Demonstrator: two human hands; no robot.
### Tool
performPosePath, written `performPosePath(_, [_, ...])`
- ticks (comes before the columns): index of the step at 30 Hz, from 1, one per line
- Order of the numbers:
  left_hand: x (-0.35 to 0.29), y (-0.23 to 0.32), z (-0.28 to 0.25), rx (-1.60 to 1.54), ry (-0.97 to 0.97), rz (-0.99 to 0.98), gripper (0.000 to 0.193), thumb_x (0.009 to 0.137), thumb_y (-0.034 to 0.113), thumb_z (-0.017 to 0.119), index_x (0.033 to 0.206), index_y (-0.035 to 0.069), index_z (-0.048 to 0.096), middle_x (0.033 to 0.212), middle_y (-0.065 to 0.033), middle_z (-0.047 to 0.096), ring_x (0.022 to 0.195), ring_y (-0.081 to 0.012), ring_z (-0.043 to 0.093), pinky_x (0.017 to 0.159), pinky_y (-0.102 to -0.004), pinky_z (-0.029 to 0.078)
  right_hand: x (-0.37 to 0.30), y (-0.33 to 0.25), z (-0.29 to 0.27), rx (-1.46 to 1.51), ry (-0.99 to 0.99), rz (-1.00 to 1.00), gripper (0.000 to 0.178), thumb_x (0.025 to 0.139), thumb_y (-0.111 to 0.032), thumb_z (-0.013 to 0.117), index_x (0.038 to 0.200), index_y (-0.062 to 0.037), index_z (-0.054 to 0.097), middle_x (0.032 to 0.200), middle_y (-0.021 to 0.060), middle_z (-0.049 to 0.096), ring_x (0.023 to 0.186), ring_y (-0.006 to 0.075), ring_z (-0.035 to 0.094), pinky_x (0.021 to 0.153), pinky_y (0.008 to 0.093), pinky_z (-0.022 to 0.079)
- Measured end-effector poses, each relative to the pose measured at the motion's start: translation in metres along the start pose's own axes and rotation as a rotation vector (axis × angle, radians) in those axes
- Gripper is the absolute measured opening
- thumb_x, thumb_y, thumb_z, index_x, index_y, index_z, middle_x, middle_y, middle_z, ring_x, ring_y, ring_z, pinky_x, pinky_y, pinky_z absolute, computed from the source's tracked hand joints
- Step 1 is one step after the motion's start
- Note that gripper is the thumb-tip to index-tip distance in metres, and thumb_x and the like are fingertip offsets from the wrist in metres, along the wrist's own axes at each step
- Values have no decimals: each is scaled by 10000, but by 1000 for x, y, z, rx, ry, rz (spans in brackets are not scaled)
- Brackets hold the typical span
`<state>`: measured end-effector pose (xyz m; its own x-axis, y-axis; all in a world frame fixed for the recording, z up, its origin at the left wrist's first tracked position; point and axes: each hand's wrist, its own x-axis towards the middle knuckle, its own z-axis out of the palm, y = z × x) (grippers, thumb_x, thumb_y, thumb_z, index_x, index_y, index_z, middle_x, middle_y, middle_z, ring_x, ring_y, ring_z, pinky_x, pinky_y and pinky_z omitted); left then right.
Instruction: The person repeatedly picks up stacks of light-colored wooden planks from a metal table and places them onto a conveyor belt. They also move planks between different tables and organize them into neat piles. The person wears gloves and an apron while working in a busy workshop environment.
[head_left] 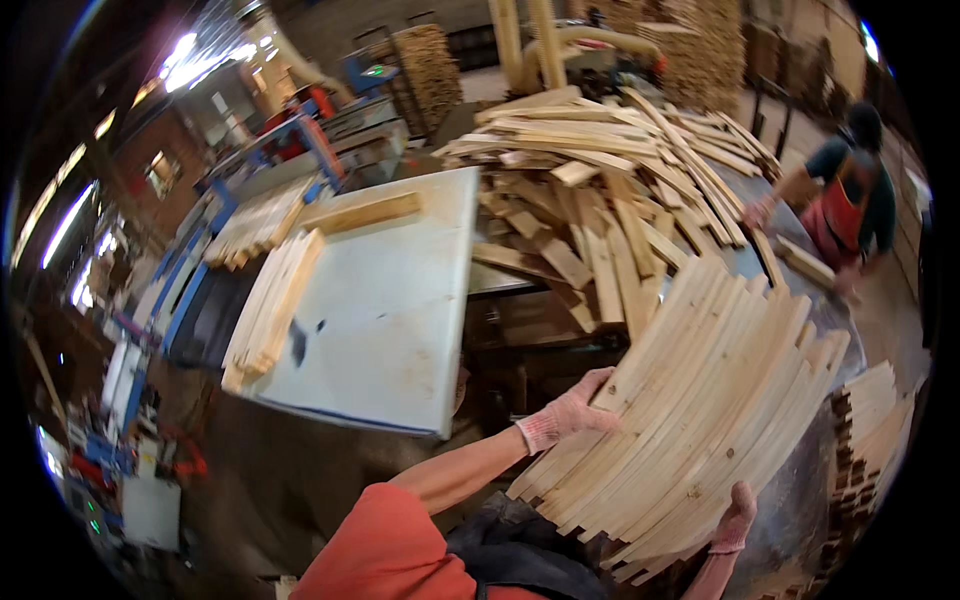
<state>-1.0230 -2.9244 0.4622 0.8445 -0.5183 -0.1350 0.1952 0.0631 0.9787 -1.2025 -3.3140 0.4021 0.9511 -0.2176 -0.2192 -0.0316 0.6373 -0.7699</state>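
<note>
A wide row of pale wooden strips [690, 410] lies side by side in front of me, slanting from near left to far right, its ends uneven. My left hand [575, 408], in a pinkish knitted glove, is closed on the row's left edge, fingers at its side. At the opposite edge, nearer my body, my right hand [736, 515] wears a similar glove and presses against the outermost strip, fingers pointing up. The row sits between both hands, partly over a grey metal tabletop [785, 500]. The undersides of the strips and some fingertips are hidden.
Left stands a pale table [390, 290] carrying stacked strips [275, 305], beside a blue-framed machine [190, 300]. A jumbled heap of boards [580, 190] lies ahead. A co-worker [850, 190] stands at the far right, hands near boards. More stacked strips [875, 420] sit right.
</note>
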Motion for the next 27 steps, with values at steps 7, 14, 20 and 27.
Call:
performPosePath(7, [-274,69,-122,-236,394,94,881,871,77,822,1627,55,370,1396,-109,638,1266,-220,629,1098,-395,518,-48,47,242,-111,-319,214,892,779,-308,898,1505,44,518,1331,178,696,1173,368,706,997,508,606])
performPosePath(14, [-438,51,-261,-313,676,49,759,880,154,812,1548,26,477,1371,-138,664,1209,-254,675,1065,-409,548,-23,191,401,-333,-482,513,513,849,-178,790,1296,47,676,1152,136,748,991,256,739,890,400,615])
performPosePath(20, [-490,33,-344,-167,860,-89,747,939,284,795,1530,-53,485,1407,-163,659,1233,-267,676,1081,-417,537,-7,295,481,-403,-519,596,455,882,-129,801,1280,41,659,1094,138,741,922,248,733,852,414,627])
performPosePath(27, [-444,71,-464,307,798,-308,938,932,553,772,1528,-101,461,1441,-254,627,1286,-325,656,1098,-431,521,52,349,542,-471,-348,581,253,873,-132,803,1055,39,763,965,151,769,819,277,745,783,439,641])
